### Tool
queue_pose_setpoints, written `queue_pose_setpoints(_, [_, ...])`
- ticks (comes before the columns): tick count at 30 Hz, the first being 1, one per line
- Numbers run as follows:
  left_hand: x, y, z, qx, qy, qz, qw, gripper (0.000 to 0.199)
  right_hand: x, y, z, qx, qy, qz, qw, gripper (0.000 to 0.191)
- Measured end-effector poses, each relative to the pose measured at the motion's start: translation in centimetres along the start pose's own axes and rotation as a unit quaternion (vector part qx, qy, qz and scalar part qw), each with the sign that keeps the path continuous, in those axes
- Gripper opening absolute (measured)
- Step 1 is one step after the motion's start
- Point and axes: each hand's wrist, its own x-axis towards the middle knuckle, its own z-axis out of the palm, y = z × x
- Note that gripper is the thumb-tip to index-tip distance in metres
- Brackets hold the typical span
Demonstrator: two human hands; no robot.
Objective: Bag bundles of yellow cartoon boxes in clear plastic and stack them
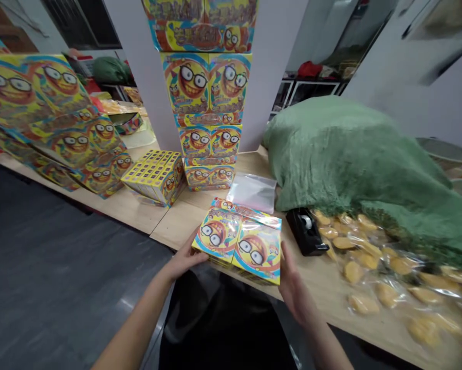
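Note:
A yellow display box (236,241) with two cartoon faces in glasses sits at the table's front edge, its shiny surface catching the light. My left hand (186,260) grips its left side, thumb on the near edge and the other fingers hidden beside the box. Against the right side rests my right hand (292,285), its fingers along the wall and partly out of sight. Behind the box lies a stack of clear plastic bags (253,191). A black tape dispenser (306,232) stands just to the right.
A tall stack of similar boxes (209,87) rises behind, with a group of small yellow boxes (155,174) left of it. More boxes (72,123) line the far left. At right, a green sack (354,149) spills wrapped yellow pieces (364,257) over the wooden table (172,226).

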Motion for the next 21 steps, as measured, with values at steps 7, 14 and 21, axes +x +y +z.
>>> queue_pose_setpoints(7, [-2.6,5.2,2.1,0.235,0.108,0.04,0.965,0.055,-2.4,-4.9,1.2,-0.125,-0.054,0.009,0.991,0.116])
queue_pose_setpoints(14, [0.4,11.4,0.3,0.401,0.138,-0.05,0.904,0.055,3.1,-11.3,-0.2,-0.023,-0.191,0.101,0.976,0.079])
queue_pose_setpoints(21, [4.9,9.8,-0.4,0.205,0.034,-0.05,0.977,0.053,5.2,-10.5,2.6,-0.173,-0.084,0.039,0.981,0.063])
